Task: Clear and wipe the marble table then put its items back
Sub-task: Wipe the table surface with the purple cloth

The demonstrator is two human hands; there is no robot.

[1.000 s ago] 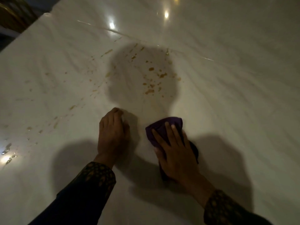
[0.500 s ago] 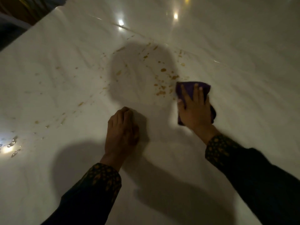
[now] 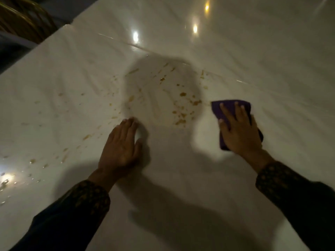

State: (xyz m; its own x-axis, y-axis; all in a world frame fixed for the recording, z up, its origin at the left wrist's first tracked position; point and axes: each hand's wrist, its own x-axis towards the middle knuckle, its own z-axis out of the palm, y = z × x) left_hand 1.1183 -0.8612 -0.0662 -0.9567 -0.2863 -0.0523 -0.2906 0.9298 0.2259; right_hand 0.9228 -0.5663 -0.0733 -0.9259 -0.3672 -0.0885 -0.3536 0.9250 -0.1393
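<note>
The white marble table (image 3: 253, 69) fills the view. Brown-orange spill stains (image 3: 181, 109) dot its middle and trail off to the left. My right hand (image 3: 239, 131) lies flat with straight, spread fingers on a folded purple cloth (image 3: 226, 105), pressing it onto the marble just right of the stains. My left hand (image 3: 121, 145) rests palm down on the table, fingers straight, at the near edge of the stained patch. It holds nothing.
Water droplets (image 3: 7, 180) glint at the left edge beside a light reflection. A chair with a gold frame (image 3: 23, 20) stands beyond the table's far left corner. A seam line (image 3: 137, 46) runs across the marble.
My right hand has slid the purple cloth away from me and to the right, from near my left hand to beside the stains. My left hand's fingers have straightened out flat.
</note>
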